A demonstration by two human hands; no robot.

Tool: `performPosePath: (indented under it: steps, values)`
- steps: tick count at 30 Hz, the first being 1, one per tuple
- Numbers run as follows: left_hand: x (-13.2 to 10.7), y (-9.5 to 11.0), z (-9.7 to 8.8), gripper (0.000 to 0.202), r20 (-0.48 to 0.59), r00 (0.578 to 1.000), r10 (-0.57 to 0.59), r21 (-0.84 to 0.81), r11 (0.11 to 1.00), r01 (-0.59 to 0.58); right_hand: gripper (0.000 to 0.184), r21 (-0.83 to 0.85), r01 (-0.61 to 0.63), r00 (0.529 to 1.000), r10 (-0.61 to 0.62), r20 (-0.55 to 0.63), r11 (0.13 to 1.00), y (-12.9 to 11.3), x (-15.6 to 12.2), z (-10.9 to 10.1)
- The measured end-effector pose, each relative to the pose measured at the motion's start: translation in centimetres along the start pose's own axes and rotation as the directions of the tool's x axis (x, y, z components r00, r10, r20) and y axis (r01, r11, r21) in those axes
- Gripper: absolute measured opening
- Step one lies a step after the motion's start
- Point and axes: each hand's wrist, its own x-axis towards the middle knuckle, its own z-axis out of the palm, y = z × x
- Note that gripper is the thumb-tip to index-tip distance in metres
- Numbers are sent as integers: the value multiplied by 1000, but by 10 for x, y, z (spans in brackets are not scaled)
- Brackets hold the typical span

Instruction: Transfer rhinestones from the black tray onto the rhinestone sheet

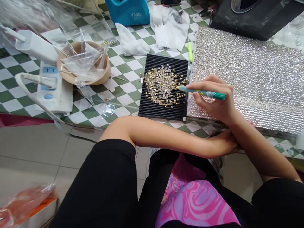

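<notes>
My right hand (215, 98) pinches a green pen-shaped picker (201, 91) between thumb and fingers. Its tip is at the right side of a scatter of small clear and gold-backed rhinestones (161, 85), which lie on a black ribbed tray (144, 110). Whether a stone clings to the tip is too small to tell. Under the heel of that hand lies a sheet covered in rows of sparkling rhinestones (249, 69). My left hand (225, 145) reaches across my body and passes beneath my right forearm, at the table edge by the sheet; most of its fingers are hidden.
A beige bowl (108, 71) with clear plastic scraps stands left, beside a power strip (64, 98) with a white charger (38, 46). Behind the tray are crumpled white tissues (168, 27), a blue VIVID box (128, 12) and a yellow-green stick (190, 52). A black box (249, 22) stands behind the sheet.
</notes>
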Motion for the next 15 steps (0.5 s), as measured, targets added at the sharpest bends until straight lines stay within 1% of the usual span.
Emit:
performPosePath:
  steps: [5, 9, 12, 15]
  values:
    - [1, 1, -1, 64, 23, 999, -24, 62, 998, 22, 22, -23, 78, 996, -77, 35, 997, 1, 0, 1]
    - [1, 2, 0, 63, 20, 1000, -15, 84, 996, 13, 23, -15, 141, 990, -141, 9, 990, 3, 0, 2]
    - [1, 3, 2, 64, 9, 1000, -28, 84, 996, 27, 21, -54, 106, 994, -103, 46, 993, 4, -1, 2]
    - [1, 5, 5, 63, -19, 999, -42, 48, 998, 43, 21, -72, 61, 995, -54, 84, 996, 4, -1, 2]
